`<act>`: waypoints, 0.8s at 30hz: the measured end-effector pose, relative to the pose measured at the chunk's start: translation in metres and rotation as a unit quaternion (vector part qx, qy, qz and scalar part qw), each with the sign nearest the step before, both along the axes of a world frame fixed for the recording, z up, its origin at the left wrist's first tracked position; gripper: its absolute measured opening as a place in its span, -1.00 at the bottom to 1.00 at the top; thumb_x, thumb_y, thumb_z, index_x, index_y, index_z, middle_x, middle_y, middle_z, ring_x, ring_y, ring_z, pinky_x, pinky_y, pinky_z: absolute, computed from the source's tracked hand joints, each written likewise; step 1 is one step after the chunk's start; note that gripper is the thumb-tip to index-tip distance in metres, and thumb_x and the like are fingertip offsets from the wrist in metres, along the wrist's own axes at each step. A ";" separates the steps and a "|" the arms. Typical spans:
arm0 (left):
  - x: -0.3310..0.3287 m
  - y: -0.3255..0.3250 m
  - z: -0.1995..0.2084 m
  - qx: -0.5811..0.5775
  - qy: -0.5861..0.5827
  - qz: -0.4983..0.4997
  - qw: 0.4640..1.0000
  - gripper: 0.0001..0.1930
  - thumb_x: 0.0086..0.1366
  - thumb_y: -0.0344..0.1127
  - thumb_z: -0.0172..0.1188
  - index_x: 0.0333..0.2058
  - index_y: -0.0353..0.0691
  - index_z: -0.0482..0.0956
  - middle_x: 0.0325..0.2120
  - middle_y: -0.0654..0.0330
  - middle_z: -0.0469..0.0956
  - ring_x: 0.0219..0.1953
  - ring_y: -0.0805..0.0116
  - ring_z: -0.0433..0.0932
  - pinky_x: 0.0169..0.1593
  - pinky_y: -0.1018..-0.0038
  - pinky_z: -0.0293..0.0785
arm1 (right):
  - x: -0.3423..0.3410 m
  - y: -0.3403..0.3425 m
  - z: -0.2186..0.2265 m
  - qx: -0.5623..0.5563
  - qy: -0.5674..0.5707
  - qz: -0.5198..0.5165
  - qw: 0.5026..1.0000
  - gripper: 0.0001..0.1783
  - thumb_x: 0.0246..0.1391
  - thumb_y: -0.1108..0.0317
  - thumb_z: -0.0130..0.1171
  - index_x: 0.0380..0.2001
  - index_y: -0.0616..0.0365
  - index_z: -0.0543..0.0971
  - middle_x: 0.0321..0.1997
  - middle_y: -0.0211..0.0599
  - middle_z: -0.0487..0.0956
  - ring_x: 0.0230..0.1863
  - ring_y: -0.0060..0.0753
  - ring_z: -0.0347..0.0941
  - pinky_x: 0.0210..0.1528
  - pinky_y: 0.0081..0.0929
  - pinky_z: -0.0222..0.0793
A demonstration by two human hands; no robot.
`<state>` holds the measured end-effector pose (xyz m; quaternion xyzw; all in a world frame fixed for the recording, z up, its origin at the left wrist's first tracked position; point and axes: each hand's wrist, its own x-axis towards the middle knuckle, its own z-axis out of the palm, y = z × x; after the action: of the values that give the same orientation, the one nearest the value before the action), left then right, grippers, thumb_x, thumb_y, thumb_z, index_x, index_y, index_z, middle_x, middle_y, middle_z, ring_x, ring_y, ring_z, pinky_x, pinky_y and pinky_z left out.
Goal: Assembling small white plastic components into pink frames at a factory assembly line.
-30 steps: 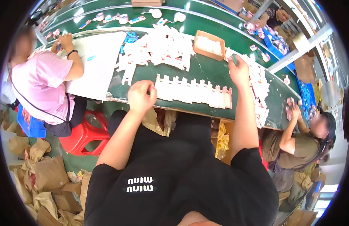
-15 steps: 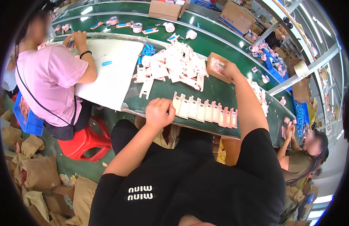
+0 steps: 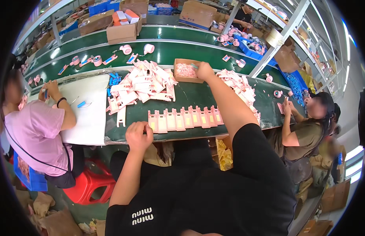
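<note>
My left hand (image 3: 139,136) is curled closed at the table's near edge, beside the left end of a row of flat pink plastic pieces (image 3: 176,120) with yellowish patches. Whatever its fingers hold, if anything, is hidden. On the far side of the row, my right hand (image 3: 204,71) reaches to the right end of a small cardboard box (image 3: 189,80) filled with tiny pink parts (image 3: 185,70). A small grey-green object (image 3: 195,66) shows at its closed fingertips; its kind is unclear. A heap of similar pink pieces (image 3: 145,82) lies left of the box, and another heap (image 3: 238,88) beyond my right forearm.
A co-worker in a pink shirt (image 3: 40,129) sits left by a white sheet (image 3: 94,118); another in a dark shirt (image 3: 308,137) sits right. Pink round devices (image 3: 97,60) lie on the green conveyor (image 3: 170,53) behind. A metal post (image 3: 265,59) rises at the right. Blue parts (image 3: 114,78) lie by the left heap.
The whole view has turned, so the table looks more level and sits further left. My right hand stays at the box, and my left stays curled near the row.
</note>
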<state>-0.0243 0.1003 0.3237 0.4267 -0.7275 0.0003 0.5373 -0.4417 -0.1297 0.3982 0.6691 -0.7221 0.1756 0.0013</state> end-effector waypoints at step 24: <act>-0.024 0.063 0.029 0.447 0.628 -0.322 0.549 -0.52 0.57 0.00 0.20 0.15 -0.34 0.55 0.04 0.00 0.65 0.10 0.09 0.68 0.27 0.10 0.60 | 0.137 0.226 0.066 0.034 -0.340 0.258 0.904 -0.73 0.53 0.24 0.32 0.09 0.15 0.79 -0.26 -0.46 0.70 -0.21 -0.65 0.55 -0.07 -0.45 0.56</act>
<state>-0.0483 0.1628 0.3524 0.2407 -0.1993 -0.7663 0.5614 -0.3051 0.0960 0.4642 0.7311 -0.4865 0.3619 -0.3128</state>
